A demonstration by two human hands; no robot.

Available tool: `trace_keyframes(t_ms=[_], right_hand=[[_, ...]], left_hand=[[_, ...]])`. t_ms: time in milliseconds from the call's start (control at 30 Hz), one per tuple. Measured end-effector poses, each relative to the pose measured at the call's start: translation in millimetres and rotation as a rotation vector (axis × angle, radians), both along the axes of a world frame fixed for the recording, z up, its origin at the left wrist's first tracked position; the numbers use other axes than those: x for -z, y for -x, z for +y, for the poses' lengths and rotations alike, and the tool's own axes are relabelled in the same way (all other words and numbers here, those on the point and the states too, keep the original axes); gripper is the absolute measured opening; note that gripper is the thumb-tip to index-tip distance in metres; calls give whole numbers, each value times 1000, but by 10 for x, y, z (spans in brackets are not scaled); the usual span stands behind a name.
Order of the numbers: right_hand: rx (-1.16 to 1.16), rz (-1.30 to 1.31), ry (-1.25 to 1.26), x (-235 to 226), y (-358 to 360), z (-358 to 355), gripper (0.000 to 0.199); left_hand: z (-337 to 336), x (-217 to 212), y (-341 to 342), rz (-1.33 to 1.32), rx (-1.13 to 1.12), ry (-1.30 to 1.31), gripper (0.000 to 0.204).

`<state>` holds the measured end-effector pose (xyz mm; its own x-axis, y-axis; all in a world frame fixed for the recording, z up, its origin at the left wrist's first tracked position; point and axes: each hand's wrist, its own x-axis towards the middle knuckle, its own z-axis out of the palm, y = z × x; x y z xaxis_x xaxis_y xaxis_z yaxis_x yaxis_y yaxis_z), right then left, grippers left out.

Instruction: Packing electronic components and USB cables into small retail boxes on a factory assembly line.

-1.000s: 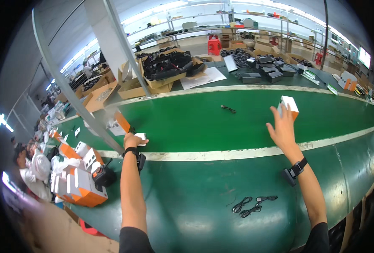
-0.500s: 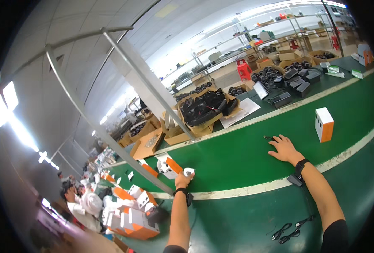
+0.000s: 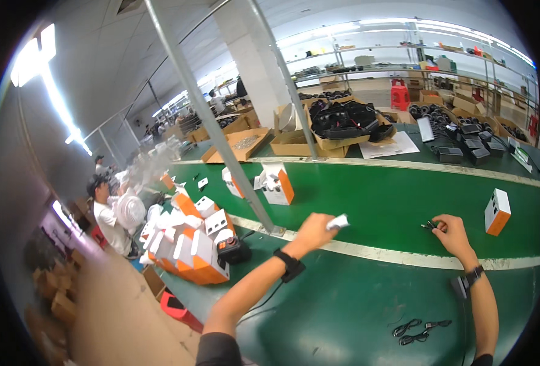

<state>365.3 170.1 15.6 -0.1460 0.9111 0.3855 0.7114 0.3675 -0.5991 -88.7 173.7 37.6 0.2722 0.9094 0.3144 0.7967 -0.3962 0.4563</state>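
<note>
My left hand (image 3: 311, 236) is closed around a small white piece (image 3: 338, 222), too blurred to name further, above the near edge of the green belt. On the right, my right hand (image 3: 454, 236) pinches the end of a short black cable (image 3: 429, 226) over the belt. A white and orange box (image 3: 497, 211) stands upright just beyond that hand. Left of centre, another white and orange box (image 3: 276, 185) stands with its top flaps up. Coiled black cables (image 3: 413, 331) lie on the table on my side.
A metal post (image 3: 221, 140) rises at the belt's near edge. Stacked white and orange boxes (image 3: 191, 250) and a black device (image 3: 233, 249) sit at left. Across the belt are a carton of black parts (image 3: 346, 120) and black adapters (image 3: 465, 143). A co-worker (image 3: 108, 210) is at far left.
My view has swung left. My left hand has come away from the open box with the white piece. My right hand, spread over the cable before, now pinches it.
</note>
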Motion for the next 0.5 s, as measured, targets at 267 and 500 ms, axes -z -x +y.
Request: trace_keyframes(t_ms=[267, 500], right_hand=[[-116, 352, 97, 229, 144, -1268, 10], [-124, 657, 260, 605, -131, -1243, 12]], left_hand=[[-2007, -127, -744, 103, 363, 208, 52], [-2733, -125, -319, -307, 26, 97, 43]])
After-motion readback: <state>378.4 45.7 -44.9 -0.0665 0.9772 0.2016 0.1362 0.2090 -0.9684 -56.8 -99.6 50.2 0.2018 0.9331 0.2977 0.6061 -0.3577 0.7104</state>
